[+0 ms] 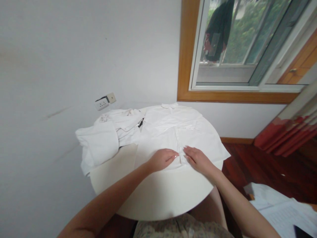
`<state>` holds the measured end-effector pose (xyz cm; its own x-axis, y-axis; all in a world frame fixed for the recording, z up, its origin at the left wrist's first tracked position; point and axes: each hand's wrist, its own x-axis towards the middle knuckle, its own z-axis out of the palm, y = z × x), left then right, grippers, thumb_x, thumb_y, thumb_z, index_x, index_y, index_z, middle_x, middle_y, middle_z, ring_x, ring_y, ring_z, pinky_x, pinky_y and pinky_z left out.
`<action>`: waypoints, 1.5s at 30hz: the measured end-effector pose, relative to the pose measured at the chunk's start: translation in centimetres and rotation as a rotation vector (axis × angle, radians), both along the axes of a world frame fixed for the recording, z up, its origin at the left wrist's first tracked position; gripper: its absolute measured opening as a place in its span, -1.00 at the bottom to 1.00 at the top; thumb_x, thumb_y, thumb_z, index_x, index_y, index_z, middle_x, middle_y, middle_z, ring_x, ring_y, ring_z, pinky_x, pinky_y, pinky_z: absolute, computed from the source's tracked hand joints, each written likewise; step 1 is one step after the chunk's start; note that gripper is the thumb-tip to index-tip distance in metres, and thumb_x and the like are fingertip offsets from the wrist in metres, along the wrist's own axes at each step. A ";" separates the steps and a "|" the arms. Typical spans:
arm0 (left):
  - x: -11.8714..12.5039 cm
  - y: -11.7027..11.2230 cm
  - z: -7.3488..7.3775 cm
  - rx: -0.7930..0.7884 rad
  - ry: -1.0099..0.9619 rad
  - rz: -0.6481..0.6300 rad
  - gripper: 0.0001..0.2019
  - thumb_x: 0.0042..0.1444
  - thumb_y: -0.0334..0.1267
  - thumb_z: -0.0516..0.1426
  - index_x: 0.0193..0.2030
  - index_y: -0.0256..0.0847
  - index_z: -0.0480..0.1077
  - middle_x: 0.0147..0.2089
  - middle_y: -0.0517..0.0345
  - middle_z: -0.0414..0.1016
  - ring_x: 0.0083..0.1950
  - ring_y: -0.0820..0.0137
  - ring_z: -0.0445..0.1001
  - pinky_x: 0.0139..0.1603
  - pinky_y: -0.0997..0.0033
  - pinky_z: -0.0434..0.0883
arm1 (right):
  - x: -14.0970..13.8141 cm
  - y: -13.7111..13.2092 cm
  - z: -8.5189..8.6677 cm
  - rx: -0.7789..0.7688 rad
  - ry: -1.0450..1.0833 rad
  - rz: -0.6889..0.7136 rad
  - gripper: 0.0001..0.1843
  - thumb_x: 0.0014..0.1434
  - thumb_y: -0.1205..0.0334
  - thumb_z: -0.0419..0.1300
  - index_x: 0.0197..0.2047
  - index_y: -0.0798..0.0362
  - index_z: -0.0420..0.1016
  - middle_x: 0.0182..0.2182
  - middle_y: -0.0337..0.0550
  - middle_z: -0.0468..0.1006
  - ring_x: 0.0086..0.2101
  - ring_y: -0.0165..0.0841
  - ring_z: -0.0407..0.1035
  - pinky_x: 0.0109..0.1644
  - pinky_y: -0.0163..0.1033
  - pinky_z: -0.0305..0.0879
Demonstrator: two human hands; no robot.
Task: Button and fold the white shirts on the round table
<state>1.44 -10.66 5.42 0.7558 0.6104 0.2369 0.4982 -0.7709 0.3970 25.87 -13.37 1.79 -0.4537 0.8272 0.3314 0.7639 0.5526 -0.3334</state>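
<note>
Lying flat on white table [158,198]: white shirt [160,138], collar at 12 o'clock by the wall [138,49], hem at 6, one corner past the table edge between 3 and 4. Both hands at its lower front opening. Left hand [162,159]: fingers close together, tips on the opening's edge. Right hand [198,160]: just beside, tips on cloth, thumb and fingers a bit apart. Can't tell if either is pinching fabric. From shirt: heaped white clothes [101,142] at 9 o'clock, partly over the table edge; wall socket [102,104] at 10; wood-framed window [230,74] at 1; red-and-cream curtain [284,132] at 3; papers [279,211] at 4.
</note>
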 end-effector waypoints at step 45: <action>1.0 2.8 -2.4 0.184 -0.046 0.166 -0.56 0.31 -0.18 -0.07 0.31 -0.12 0.17 0.31 0.05 0.27 0.34 0.32 0.20 0.35 0.16 0.18 | 3.3 1.4 -0.7 -0.094 -0.036 0.168 -0.52 0.29 0.30 -0.05 0.23 -0.15 0.33 0.23 -0.16 0.32 0.27 -0.23 0.08 0.31 0.16 -0.04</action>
